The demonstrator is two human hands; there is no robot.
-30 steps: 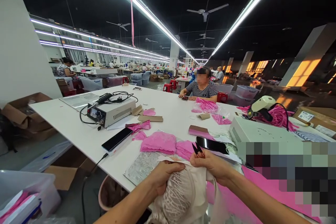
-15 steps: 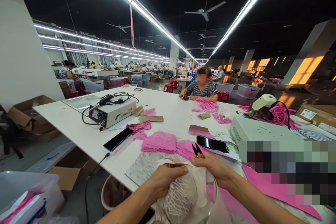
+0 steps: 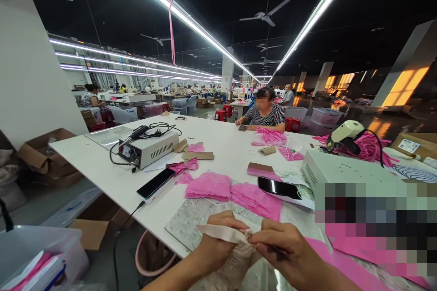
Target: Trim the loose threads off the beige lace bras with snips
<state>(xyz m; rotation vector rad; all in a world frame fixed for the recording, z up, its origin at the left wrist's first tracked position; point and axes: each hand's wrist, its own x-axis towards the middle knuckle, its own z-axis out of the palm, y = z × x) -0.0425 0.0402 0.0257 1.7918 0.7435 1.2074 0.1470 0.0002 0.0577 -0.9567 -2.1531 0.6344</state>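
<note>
Close in front of me I hold a beige lace bra (image 3: 227, 268), its smooth band edge bunched up at the top. My left hand (image 3: 216, 238) is closed around the fabric, with a flat beige strip lying across its fingers. My right hand (image 3: 290, 248) is closed too, its thumb and finger pinching the bunched edge right beside the left fingertips. A dark part of the thread snips (image 3: 280, 251) shows beneath the right fingers; the blades are hidden. Beyond the hands lie stacked pink lace pieces (image 3: 208, 186) on a grey patterned board (image 3: 191, 218).
Two phones, one at left (image 3: 155, 185) and a black one (image 3: 278, 188), lie near the pink pieces. A white control box (image 3: 155, 150) stands left, a pale green machine (image 3: 348, 168) right. Across the table (image 3: 211, 132) sits a person (image 3: 269, 116). A pink bin (image 3: 153, 254) stands below the edge.
My hands have come closer together and the bra is now bunched between them. The snips' blades, pointing up earlier, have turned down out of sight. The view has shifted slightly.
</note>
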